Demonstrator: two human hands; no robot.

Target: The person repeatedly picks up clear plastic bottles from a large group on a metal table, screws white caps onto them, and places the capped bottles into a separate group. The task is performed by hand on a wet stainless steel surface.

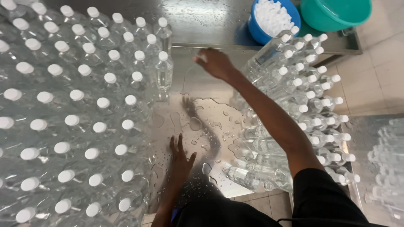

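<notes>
My right hand (216, 63) reaches out over the wet desk (202, 29), its grip loose, with maybe a white cap at the fingertips; I cannot tell. My left hand (182, 157) lies flat and open on the desk, holding nothing. Just left of my right hand stands one bottle (163, 71) at the edge of the big standing bunch (71, 122), all capped. On the right, many bottles lie in a pile (303, 92). Behind them is a blue bowl (257, 31) of caps.
</notes>
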